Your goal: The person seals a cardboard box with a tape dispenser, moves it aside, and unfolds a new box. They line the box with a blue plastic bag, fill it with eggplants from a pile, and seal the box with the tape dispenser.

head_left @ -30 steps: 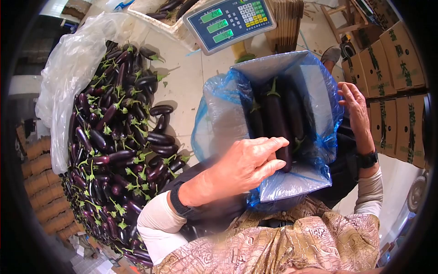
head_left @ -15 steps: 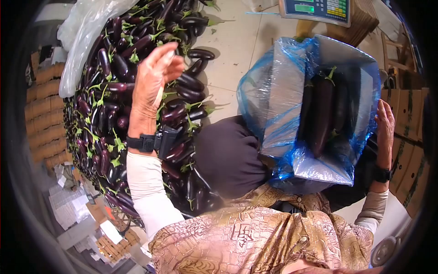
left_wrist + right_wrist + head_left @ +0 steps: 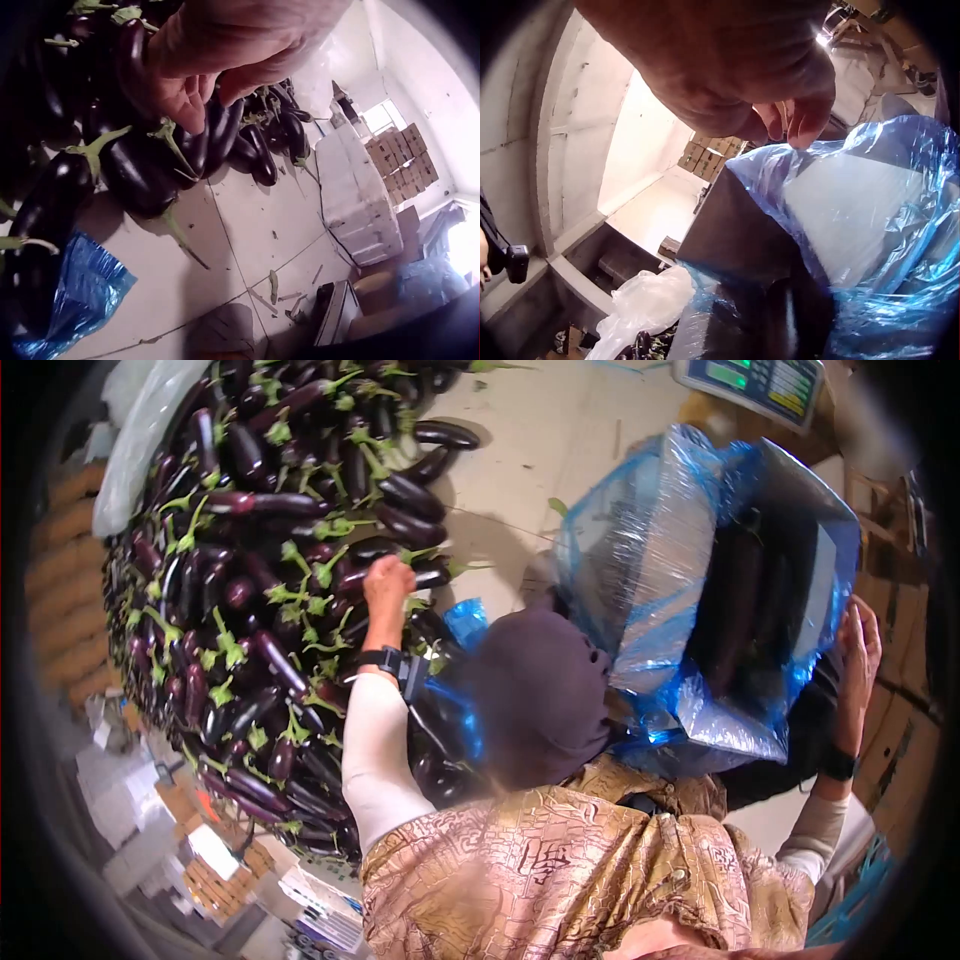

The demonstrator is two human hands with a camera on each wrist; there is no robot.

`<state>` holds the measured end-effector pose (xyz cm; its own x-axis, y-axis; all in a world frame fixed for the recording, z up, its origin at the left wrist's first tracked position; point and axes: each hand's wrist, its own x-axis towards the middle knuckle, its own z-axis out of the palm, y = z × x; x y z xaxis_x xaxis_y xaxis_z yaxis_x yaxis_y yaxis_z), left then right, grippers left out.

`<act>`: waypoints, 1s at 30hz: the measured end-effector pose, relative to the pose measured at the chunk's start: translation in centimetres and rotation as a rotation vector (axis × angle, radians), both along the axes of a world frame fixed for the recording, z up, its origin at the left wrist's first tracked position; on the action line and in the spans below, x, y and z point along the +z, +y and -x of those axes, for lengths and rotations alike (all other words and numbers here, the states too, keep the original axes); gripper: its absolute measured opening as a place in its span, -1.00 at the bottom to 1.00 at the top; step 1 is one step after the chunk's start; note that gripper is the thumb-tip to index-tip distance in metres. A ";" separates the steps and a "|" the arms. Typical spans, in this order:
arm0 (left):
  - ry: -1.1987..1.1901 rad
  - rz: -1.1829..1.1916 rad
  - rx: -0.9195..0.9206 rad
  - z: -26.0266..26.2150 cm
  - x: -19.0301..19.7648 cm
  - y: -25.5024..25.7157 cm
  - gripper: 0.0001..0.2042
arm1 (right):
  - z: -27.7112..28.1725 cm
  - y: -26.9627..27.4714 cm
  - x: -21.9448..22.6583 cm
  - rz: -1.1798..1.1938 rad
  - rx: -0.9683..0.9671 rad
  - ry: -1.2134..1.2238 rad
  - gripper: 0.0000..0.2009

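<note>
My left hand point(image 3: 388, 585) reaches down into the pile of eggplants point(image 3: 265, 575), its fingers curled. In the left wrist view, thumb and fingers close about the upper end of a dark glossy eggplant point(image 3: 223, 139). My right hand point(image 3: 858, 645) rests at the outer right edge of a box point(image 3: 825, 585) lined with blue plastic. Its fingertips touch the liner point(image 3: 840, 150) in the right wrist view, with the fingers fairly straight. Inside the tilted box lie a few long eggplants point(image 3: 740, 600), in shadow.
A scale with a lit display point(image 3: 750, 380) stands beyond the box. Clear plastic sheeting point(image 3: 150, 445) lies along the pile's far left edge. Blue plastic point(image 3: 86, 289) lies beside the eggplants on the tiled floor point(image 3: 232, 247). Stacked cartons point(image 3: 401, 165) stand farther back.
My left hand has moved from over the box, left across to the pile, and its fingers have curled down among the eggplants. My right hand stays at the box edge while the head view shifts.
</note>
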<state>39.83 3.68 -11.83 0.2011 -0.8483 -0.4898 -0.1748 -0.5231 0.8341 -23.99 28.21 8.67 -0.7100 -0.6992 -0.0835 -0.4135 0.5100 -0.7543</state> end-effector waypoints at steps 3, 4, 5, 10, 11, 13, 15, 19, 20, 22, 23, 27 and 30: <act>-0.394 0.294 -0.112 -2.1 -6.3 -5.4 -0.66 | -5.4 -2.4 4.4 0.042 -0.050 0.068 -0.68; -0.104 0.239 0.004 0.9 -3.3 -6.2 -0.60 | -4.6 -1.9 4.2 0.084 0.002 0.188 -0.72; -0.353 0.253 -0.449 -3.1 -7.3 -9.9 -0.52 | -3.5 -1.1 3.9 0.109 0.031 0.201 -0.76; -0.538 0.237 -0.101 1.9 -6.3 -15.0 -0.13 | -5.8 -1.3 5.2 0.066 0.201 0.331 -0.85; -0.696 0.182 -0.121 2.5 -6.3 -15.9 -0.11 | -6.3 -1.6 4.9 0.042 0.318 0.402 -0.85; -0.731 0.143 -0.164 2.0 -7.8 -17.4 -0.11 | -7.9 -2.7 4.0 -0.009 0.443 0.364 -0.86; -0.827 0.103 -0.140 2.2 -8.6 -18.0 -0.14 | -8.2 -3.7 2.0 -0.054 0.675 0.486 -0.76; -0.792 0.100 -0.109 2.6 -8.3 -18.7 -0.27 | -9.9 -6.1 -0.4 -0.131 0.972 0.496 -0.58; -0.721 0.082 -0.092 2.5 -8.5 -18.9 -0.35 | -10.2 -6.2 -1.1 -0.126 0.971 0.494 -0.58; -0.651 0.066 -0.070 2.7 -8.5 -19.5 -0.42 | -10.7 -5.8 -3.4 -0.260 1.111 0.550 -0.56; -0.475 0.072 -0.046 3.1 -8.7 -19.6 -0.50 | -10.6 -5.7 -4.1 -0.291 1.126 0.562 -0.53; -0.329 0.163 -0.112 5.4 -7.7 -18.5 -0.66 | -10.4 -5.1 -4.5 -0.312 1.110 0.563 -0.43; -0.350 0.379 -0.274 7.4 -4.8 -16.7 -0.53 | -10.5 -5.2 -4.1 -0.343 1.117 0.576 -0.43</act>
<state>32.43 -13.05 -16.63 0.0446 -0.9953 -0.0861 -0.5607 -0.0963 0.8224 -13.48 22.99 4.59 0.2450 -0.9354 -0.2548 -0.9553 -0.1880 -0.2283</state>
